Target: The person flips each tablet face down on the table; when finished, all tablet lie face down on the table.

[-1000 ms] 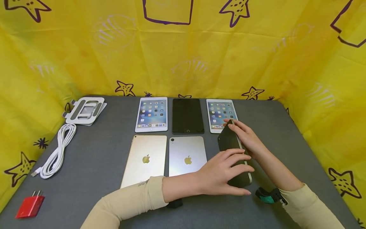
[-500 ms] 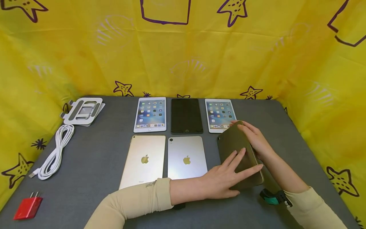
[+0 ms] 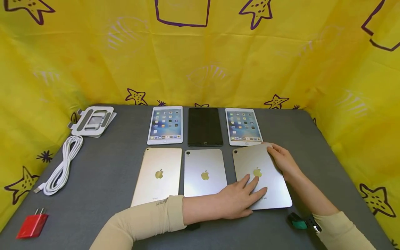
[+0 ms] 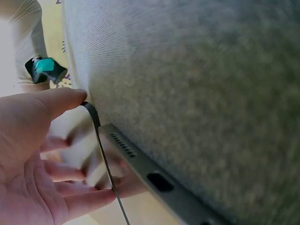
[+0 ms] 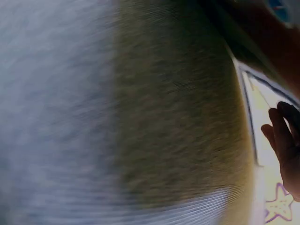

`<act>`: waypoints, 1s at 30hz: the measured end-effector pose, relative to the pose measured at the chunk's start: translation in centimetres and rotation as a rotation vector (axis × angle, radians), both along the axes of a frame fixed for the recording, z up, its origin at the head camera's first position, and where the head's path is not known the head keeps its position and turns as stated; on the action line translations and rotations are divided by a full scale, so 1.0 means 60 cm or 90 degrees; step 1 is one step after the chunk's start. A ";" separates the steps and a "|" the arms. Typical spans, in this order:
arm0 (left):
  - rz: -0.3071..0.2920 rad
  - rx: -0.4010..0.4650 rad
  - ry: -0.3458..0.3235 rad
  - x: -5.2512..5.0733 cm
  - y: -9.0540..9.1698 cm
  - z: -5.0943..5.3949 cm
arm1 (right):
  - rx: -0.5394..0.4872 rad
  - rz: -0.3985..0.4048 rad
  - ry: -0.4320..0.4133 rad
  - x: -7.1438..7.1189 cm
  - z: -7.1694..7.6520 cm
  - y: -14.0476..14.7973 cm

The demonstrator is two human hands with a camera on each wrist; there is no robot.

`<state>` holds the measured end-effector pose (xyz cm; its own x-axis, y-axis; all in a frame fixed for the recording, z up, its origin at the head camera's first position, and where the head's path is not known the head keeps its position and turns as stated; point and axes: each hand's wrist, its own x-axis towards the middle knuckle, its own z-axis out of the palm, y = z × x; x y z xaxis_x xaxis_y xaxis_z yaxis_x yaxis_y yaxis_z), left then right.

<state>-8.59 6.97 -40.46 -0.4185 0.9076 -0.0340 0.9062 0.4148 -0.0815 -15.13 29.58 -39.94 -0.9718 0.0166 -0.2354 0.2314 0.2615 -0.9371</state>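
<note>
A silver tablet [image 3: 262,159] lies back side up at the front right, its logo showing and its body slightly turned. My right hand [image 3: 284,161] grips its upper right edge, thumb on the back and the other fingers hidden underneath. The spread fingers of my left hand [image 3: 239,199] rest on its lower left back. In the left wrist view, that hand's thumb [image 4: 70,98] touches the tablet's dark rounded corner. Left of it, a second silver tablet [image 3: 206,163] lies face down, partly covered by my left forearm. A gold tablet [image 3: 164,159] lies face down beside that one.
Behind stand a white tablet with lit screen [image 3: 165,121], a black-screened tablet [image 3: 205,125] and another white tablet [image 3: 243,123]. At left lie a folded stand [image 3: 93,121], a white cable [image 3: 64,166] and a red charger plug [image 3: 32,225]. A yellow curtain [image 3: 200,52] surrounds the grey table.
The held tablet has gone from tilted up on its edge to nearly flat, back upward. My left hand has moved down and left with it; my right hand has lowered slightly.
</note>
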 end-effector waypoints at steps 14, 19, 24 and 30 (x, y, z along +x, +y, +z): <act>-0.040 -0.018 0.047 -0.007 -0.017 0.003 | 0.223 0.014 0.041 -0.014 -0.026 0.019; -0.042 -0.036 0.048 -0.008 -0.020 0.005 | 0.325 0.047 0.062 -0.017 -0.022 0.025; -0.047 -0.049 0.058 -0.008 -0.021 0.005 | 0.407 0.084 0.124 -0.019 -0.021 0.029; -0.057 -0.047 0.040 -0.014 -0.023 0.003 | 0.435 0.129 0.177 -0.019 -0.012 0.014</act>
